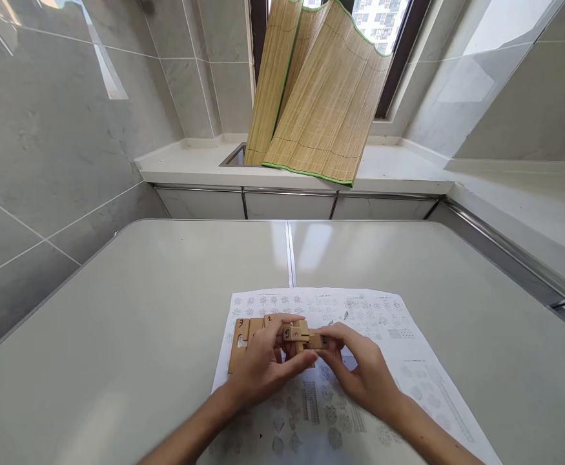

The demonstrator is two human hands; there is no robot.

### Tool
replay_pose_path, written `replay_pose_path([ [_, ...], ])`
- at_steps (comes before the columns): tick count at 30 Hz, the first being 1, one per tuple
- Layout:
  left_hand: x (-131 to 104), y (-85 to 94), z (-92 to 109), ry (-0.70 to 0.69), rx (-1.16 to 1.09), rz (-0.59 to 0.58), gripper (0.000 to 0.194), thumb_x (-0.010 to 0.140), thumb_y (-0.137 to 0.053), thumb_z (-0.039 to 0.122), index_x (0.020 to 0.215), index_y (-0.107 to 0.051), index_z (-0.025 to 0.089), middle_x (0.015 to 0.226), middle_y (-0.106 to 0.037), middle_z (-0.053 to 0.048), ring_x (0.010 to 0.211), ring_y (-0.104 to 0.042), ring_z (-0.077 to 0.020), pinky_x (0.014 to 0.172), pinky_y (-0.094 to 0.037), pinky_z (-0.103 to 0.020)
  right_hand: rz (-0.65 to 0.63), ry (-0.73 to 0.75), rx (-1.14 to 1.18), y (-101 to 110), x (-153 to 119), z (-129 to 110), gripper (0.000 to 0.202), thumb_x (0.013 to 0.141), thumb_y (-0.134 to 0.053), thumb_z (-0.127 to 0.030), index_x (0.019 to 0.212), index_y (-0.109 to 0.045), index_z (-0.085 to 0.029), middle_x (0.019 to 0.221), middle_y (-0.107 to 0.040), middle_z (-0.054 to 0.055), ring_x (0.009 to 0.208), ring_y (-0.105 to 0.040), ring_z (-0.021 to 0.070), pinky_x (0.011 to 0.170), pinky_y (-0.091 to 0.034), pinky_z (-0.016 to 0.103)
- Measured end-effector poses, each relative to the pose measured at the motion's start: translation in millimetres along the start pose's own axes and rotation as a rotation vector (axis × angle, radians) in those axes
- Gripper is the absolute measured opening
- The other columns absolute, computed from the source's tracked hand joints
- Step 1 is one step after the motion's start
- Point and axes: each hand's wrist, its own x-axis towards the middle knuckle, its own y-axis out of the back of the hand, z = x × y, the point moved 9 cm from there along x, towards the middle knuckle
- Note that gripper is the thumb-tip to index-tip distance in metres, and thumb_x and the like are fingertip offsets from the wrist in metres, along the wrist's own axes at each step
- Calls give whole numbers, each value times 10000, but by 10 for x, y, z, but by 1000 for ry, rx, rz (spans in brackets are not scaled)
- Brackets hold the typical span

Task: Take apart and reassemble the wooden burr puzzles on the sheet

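Joined wooden blocks (296, 332) with dark marks on them are held up between both hands. My left hand (267, 358) has its thumb and fingers closed round their left part. At their right end, a block is pinched by the thumb and fingertips of my right hand (359, 365). Several more flat wooden pieces (240, 345), marked with numbers and cut with notches, lie just left of and partly behind my left hand. Under everything is a large printed paper sheet (383, 329) with small grey drawings.
The pale tabletop (117, 323) has a seam running down its middle. Beyond its far edge, a white ledge (398, 169) bears a bamboo mat (330, 97) leaning against the window. Grey tiled walls stand on both sides, with a metal rail (505, 248) at the right.
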Motion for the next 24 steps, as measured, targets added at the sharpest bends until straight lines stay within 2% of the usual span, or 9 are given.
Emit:
replay_pose_path([
  [3,-6,-6,45,-26,8,-28,716,749,-896,496,1335,-575,237,792,-568,50,628,-503,-117,566,-399,-225,20,-53,2,25,-1,57,143,1041,-597,-251,1177,-642,-245,764,-641,-9,622,-586,154,562,-513,264],
  [5,-5,-8,50,-40,27,-30,779,714,-923,511,1357,-576,242,777,-553,58,602,-481,-109,552,-384,-224,23,-76,9,27,-9,91,131,1037,-610,-264,1160,-649,-243,749,-632,-14,619,-587,154,569,-512,267],
  [13,2,27,55,-112,170,28,735,758,-869,587,1360,-620,248,824,-586,27,619,-482,-115,575,-426,-233,3,-104,49,17,-44,167,160,1036,-618,-293,1177,-665,-235,748,-628,-7,630,-579,161,577,-506,282],
  [24,-7,-20,36,-114,189,22,692,783,-873,491,1362,-603,228,844,-638,8,711,-571,-158,630,-469,-258,-56,-127,146,-31,-38,185,150,1033,-621,-312,1154,-684,-248,815,-660,15,659,-579,171,608,-514,302],
])
